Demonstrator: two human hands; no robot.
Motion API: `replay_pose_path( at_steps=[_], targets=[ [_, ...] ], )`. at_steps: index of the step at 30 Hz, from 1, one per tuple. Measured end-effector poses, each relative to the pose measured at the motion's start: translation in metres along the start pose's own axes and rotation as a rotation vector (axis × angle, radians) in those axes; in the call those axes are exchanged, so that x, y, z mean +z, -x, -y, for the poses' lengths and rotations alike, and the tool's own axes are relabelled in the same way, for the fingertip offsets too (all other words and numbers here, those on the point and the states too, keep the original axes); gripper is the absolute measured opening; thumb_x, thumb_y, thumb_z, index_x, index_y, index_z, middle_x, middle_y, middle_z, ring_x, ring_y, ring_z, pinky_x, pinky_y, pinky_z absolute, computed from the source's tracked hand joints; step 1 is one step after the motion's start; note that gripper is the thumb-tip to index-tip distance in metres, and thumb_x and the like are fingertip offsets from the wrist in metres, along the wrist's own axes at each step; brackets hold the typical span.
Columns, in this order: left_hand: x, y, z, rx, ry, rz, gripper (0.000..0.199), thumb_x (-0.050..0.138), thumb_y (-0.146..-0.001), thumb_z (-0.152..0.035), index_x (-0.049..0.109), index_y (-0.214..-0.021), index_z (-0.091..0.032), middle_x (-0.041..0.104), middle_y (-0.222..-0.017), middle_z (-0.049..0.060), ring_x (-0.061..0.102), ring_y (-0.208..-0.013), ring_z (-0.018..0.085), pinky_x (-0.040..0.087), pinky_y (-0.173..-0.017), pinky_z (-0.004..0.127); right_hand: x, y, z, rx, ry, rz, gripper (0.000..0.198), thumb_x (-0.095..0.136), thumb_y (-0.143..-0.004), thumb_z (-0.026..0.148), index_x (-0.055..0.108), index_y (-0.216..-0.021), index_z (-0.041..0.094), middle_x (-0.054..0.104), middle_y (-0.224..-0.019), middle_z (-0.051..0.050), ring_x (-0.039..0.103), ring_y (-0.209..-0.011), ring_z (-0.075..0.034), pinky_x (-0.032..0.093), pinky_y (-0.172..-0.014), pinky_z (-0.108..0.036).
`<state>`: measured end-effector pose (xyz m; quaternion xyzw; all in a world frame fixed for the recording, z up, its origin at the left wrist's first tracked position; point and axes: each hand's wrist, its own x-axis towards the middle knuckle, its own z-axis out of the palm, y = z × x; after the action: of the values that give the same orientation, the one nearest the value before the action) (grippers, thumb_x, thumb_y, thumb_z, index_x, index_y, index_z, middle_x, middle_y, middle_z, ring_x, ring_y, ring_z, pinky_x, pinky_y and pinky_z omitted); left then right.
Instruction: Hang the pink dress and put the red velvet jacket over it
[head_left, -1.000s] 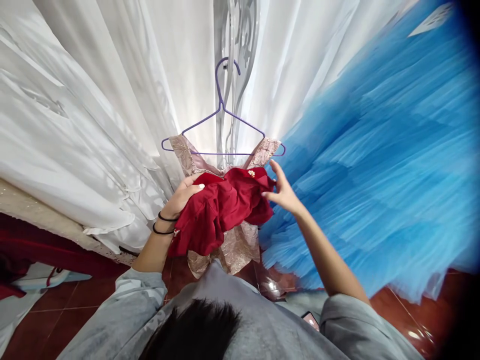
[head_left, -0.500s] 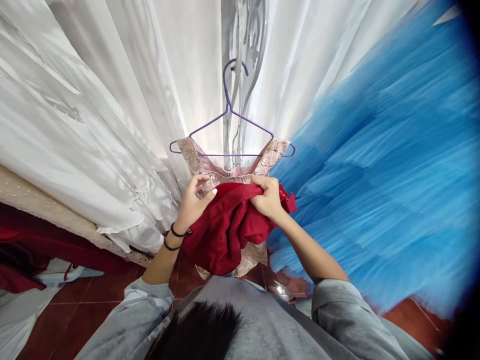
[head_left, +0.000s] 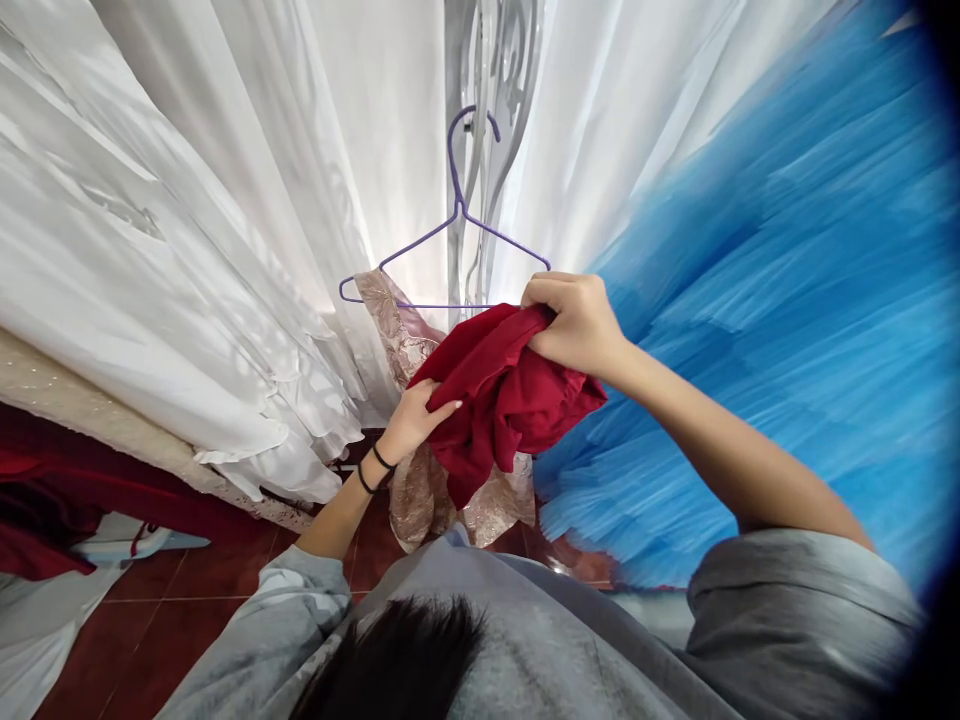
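A crumpled red garment [head_left: 495, 400] is stretched between my two hands; its exact kind does not show. High on its right side, my right hand [head_left: 577, 320] is closed in a fist around the cloth. Lower down at the left edge, my left hand [head_left: 416, 415] pinches the fabric between thumb and fingers. Behind the garment, a pink-gold brocade dress [head_left: 382, 305] hangs from a purple hanger [head_left: 460, 205]. The red cloth covers most of the dress's bodice and right strap; part of its skirt shows below.
White drapes [head_left: 225, 250] hang behind and to the left. A full blue tulle skirt [head_left: 765, 330] fills the right side. A curved white metal stand [head_left: 517, 90] is behind the hanger. Dark red cloth [head_left: 112, 480] lies at the lower left, above red floor tiles [head_left: 150, 640].
My right hand has moved up and to the right, raising that side of the red garment. My left hand has lowered slightly and closed on the cloth's left edge.
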<state>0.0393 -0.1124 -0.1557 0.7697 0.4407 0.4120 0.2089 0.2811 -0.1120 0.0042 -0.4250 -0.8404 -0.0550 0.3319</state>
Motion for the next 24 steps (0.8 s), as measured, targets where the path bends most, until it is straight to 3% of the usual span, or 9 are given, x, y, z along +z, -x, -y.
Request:
replay_pose_path(
  at_steps=[4,8,12,14,17,18,20,22,24],
  targets=[
    [-0.055,-0.011,-0.009,0.047,-0.11,-0.029,0.017,0.06,-0.084,-0.026,0.057,-0.068,-0.019,0.057,-0.075,0.001,0.058,-0.073,0.017,0.046,-0.071,0.031,-0.015,0.008,-0.02,0.118,0.255,0.248,0.01,0.058,-0.068,0.018,0.064,-0.076,0.017,0.06,-0.072,-0.008,0.056,-0.071,-0.022,0.031,-0.063,-0.031],
    [-0.114,-0.03,-0.038,0.203,-0.297,-0.256,0.017,0.064,-0.077,-0.015,0.052,-0.066,-0.021,0.061,-0.079,0.001,0.061,-0.08,0.018,0.048,-0.076,0.032,-0.015,0.013,-0.032,0.244,0.334,0.411,0.018,0.067,-0.076,0.035,0.068,-0.08,0.017,0.061,-0.071,-0.01,0.059,-0.077,-0.027,0.035,-0.066,-0.033],
    [-0.143,-0.05,-0.057,0.298,-0.407,-0.526,0.026,0.063,-0.077,-0.01,0.043,-0.067,-0.023,0.066,-0.089,0.001,0.065,-0.096,0.019,0.049,-0.084,0.033,0.002,0.016,-0.044,0.276,0.193,0.414,0.027,0.065,-0.081,0.041,0.069,-0.093,0.017,0.064,-0.075,-0.007,0.06,-0.076,-0.024,0.038,-0.066,-0.032],
    [-0.148,-0.055,-0.055,0.222,-0.401,-0.505,0.02,0.063,-0.078,-0.012,0.048,-0.075,-0.024,0.066,-0.087,0.0,0.066,-0.089,0.017,0.05,-0.08,0.032,0.011,0.018,-0.051,0.271,0.104,0.547,0.029,0.071,-0.075,0.037,0.068,-0.097,0.017,0.066,-0.075,-0.004,0.06,-0.074,-0.021,0.039,-0.065,-0.03],
    [-0.158,-0.06,-0.051,0.065,-0.391,-0.296,0.011,0.063,-0.078,-0.016,0.059,-0.086,-0.023,0.066,-0.08,-0.002,0.066,-0.081,0.017,0.051,-0.082,0.033,0.006,0.017,-0.054,0.272,0.026,0.799,0.02,0.072,-0.072,0.025,0.069,-0.091,0.018,0.067,-0.074,-0.001,0.06,-0.073,-0.019,0.041,-0.066,-0.028],
    [-0.165,-0.061,-0.051,0.042,-0.402,-0.244,0.011,0.063,-0.078,-0.017,0.061,-0.087,-0.023,0.066,-0.08,-0.001,0.066,-0.084,0.018,0.051,-0.086,0.034,-0.003,0.015,-0.052,0.28,0.037,0.777,0.014,0.068,-0.075,0.022,0.069,-0.089,0.018,0.068,-0.074,-0.002,0.06,-0.073,-0.018,0.041,-0.067,-0.029],
    [-0.183,-0.062,-0.055,0.056,-0.486,-0.241,0.013,0.06,-0.08,-0.019,0.065,-0.091,-0.023,0.069,-0.09,0.0,0.067,-0.098,0.02,0.048,-0.097,0.038,-0.023,0.008,-0.043,0.283,0.105,0.475,0.017,0.058,-0.081,0.015,0.07,-0.093,0.016,0.07,-0.085,-0.005,0.062,-0.082,-0.02,0.043,-0.074,-0.031],
    [-0.201,-0.061,-0.056,0.134,-0.622,-0.404,0.019,0.059,-0.084,-0.02,0.065,-0.102,-0.023,0.068,-0.108,0.0,0.061,-0.116,0.023,0.043,-0.108,0.042,-0.038,0.003,-0.034,0.26,0.172,0.025,0.031,0.049,-0.086,0.01,0.067,-0.11,0.016,0.07,-0.104,-0.01,0.061,-0.102,-0.023,0.042,-0.085,-0.034],
    [-0.212,-0.059,-0.046,0.193,-0.696,-0.553,0.023,0.062,-0.085,-0.024,0.064,-0.108,-0.021,0.067,-0.115,0.001,0.057,-0.122,0.024,0.041,-0.111,0.044,-0.04,0.003,-0.034,0.221,0.2,-0.182,0.039,0.047,-0.086,0.006,0.063,-0.12,0.018,0.068,-0.111,-0.012,0.058,-0.111,-0.025,0.041,-0.09,-0.036]
  ],
)
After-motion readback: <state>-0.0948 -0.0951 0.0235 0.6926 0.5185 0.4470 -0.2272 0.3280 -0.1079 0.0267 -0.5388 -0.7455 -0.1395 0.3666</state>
